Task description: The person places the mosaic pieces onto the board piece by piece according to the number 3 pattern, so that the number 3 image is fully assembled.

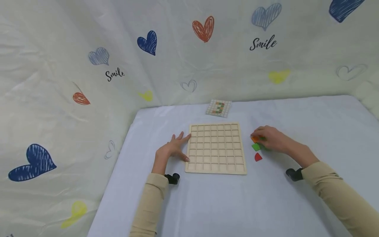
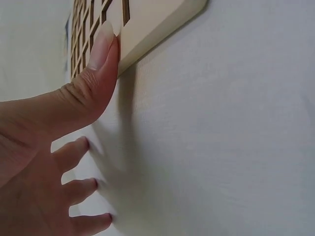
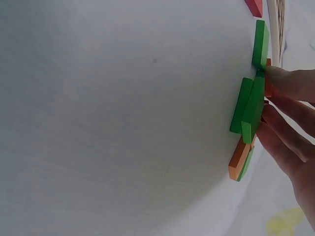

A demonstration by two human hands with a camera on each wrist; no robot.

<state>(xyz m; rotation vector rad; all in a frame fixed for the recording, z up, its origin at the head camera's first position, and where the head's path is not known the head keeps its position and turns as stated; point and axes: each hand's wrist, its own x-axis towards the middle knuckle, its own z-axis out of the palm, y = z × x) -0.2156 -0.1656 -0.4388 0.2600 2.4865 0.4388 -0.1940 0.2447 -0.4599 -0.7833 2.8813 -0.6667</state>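
Note:
A square wooden grid board lies on the white table. My left hand rests at its left side with fingers spread; the thumb touches the board's edge in the left wrist view. Right of the board, my right hand bends over a small group of coloured tiles. Its thumb and fingers pinch an orange tile. Green tiles overlap beside the fingers, with another orange tile under them. One green tile and a red quarter-round tile lie nearer to me.
Behind the board lies a pattern card showing an orange and green figure on a grid. A white cloth printed with hearts and "Smile" hangs at the back and left. Black cameras are strapped to both wrists.

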